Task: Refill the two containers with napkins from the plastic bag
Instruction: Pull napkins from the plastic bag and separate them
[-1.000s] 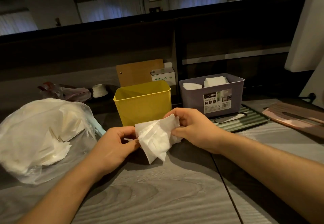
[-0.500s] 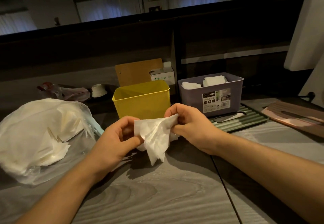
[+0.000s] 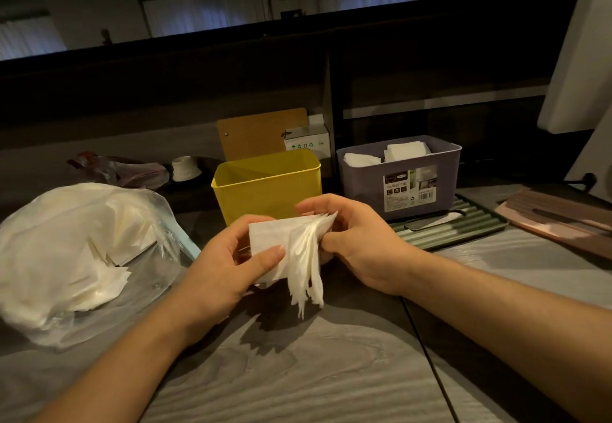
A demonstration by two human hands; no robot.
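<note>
Above the desk's near middle: your two hands hold one stack of napkins point(image 3: 291, 253) between them, clear of the surface.
Left hand point(image 3: 228, 267): your thumb is pressed flat on the front sheet and your fingers curl behind, so you grip the stack's left part.
Right hand point(image 3: 351, 240): your fingers and thumb pinch the stack's right edge, where the sheets fan apart and droop toward the desk.
Plastic bag point(image 3: 76, 257): it lies on its side at the desk's left edge, mouth toward your left forearm, with loose napkins spilling to the opening.
Yellow container point(image 3: 268, 184): it stands just behind your hands at the desk's middle; its inside looks empty, though the view into it is shallow and dim.
Purple container point(image 3: 400, 174): it stands just right of the yellow one, apart from it, with white napkins showing above its rim.
Green ribbed tray point(image 3: 457, 227): it lies under and in front of the purple container, toward the desk's right side.
Far edge: a brown board point(image 3: 258, 134) and a small white box point(image 3: 308, 141) stand behind the yellow container; a crumpled dark bag point(image 3: 122, 170) and a small white cup point(image 3: 185, 167) sit toward the far left.
Desk point(image 3: 331, 373): grey wood grain, with a seam running under your right forearm.
</note>
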